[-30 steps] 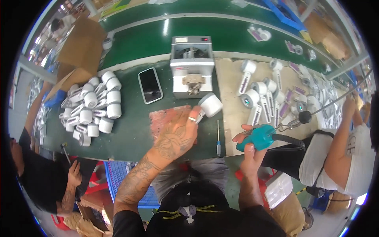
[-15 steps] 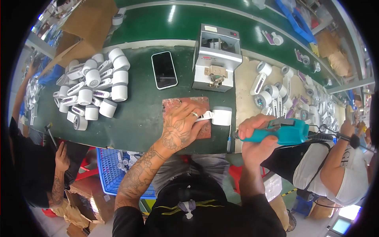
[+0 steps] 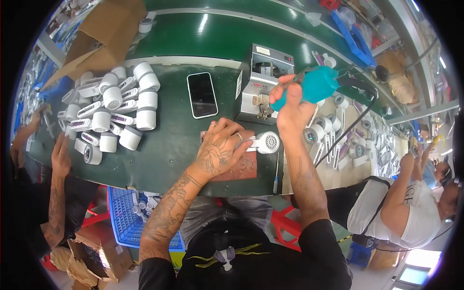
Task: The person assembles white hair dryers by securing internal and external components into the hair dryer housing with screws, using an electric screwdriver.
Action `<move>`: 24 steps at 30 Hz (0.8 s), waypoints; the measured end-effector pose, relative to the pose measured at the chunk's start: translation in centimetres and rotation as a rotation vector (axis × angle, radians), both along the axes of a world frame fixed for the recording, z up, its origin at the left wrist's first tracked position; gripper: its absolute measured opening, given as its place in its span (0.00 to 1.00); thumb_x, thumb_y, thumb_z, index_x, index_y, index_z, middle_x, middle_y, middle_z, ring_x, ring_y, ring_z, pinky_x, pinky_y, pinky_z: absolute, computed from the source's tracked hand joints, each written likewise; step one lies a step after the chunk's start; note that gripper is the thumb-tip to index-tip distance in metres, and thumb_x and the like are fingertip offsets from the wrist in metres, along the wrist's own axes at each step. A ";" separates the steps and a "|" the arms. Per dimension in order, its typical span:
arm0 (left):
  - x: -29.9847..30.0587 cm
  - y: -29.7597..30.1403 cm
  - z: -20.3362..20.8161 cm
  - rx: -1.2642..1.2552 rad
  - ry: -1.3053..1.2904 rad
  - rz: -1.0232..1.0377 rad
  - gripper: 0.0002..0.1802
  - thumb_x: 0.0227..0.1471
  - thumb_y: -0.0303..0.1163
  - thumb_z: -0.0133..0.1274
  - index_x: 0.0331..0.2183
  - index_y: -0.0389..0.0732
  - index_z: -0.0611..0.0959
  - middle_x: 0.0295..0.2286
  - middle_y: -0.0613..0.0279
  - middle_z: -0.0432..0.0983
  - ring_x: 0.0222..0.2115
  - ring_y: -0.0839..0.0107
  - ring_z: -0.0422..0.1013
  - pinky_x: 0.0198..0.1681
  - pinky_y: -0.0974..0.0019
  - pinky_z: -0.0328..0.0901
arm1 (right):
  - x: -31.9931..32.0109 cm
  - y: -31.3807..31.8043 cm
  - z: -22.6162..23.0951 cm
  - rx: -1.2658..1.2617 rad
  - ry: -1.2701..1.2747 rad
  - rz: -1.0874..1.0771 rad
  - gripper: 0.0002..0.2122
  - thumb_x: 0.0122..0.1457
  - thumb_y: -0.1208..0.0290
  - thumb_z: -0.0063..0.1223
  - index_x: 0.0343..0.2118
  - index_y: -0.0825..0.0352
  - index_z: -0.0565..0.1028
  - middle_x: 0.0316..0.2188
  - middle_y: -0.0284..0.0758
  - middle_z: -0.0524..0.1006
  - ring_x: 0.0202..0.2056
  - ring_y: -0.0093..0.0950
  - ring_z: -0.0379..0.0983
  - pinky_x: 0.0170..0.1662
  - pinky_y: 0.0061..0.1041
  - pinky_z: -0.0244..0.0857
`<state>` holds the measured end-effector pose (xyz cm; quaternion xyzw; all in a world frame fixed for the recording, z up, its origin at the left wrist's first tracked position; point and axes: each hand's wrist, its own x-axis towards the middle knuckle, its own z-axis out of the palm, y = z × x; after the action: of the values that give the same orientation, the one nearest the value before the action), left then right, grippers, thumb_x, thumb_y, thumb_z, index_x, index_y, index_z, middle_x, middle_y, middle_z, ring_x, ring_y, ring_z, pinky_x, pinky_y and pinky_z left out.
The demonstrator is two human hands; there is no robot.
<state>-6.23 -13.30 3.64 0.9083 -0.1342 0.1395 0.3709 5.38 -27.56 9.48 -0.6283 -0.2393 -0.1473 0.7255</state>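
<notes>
My left hand (image 3: 220,147) is closed around the handle of a white hair-dryer-shaped device (image 3: 268,142). The device's round head with its grille of small holes faces up, just right of the reddish-brown pad (image 3: 241,170) under my hand. My right hand (image 3: 291,108) grips a teal electric screwdriver (image 3: 313,87) with a cable running off to the right. The screwdriver's nose is at the front of a silver box-shaped machine (image 3: 253,88), by its metal fitting; whether they touch, I cannot tell.
A pile of similar white devices (image 3: 111,99) lies on the left of the green mat; more (image 3: 333,130) lie at right. A phone (image 3: 202,95) lies behind my left hand, a thin screwdriver (image 3: 276,179) near the front edge. Co-workers sit on both sides. A blue basket (image 3: 126,220) stands below.
My right hand has lifted the electric screwdriver up and away from me to the silver machine. In my left hand the device has turned, so its grille now faces up.
</notes>
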 end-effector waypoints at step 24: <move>0.0 -0.2 -0.5 -0.026 -0.011 0.014 0.12 0.54 0.36 0.57 0.40 0.45 0.87 0.35 0.67 0.77 0.42 0.64 0.69 0.49 0.55 0.62 | -4.8 -0.9 -1.6 0.015 0.165 0.132 0.26 0.64 0.47 0.51 0.39 0.74 0.71 0.20 0.33 0.69 0.22 0.26 0.67 0.27 0.26 0.65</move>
<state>-6.21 -13.48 3.18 0.9034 -0.1283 0.1490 0.3810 0.59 -28.44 7.92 -0.6157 -0.2186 -0.0490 0.7555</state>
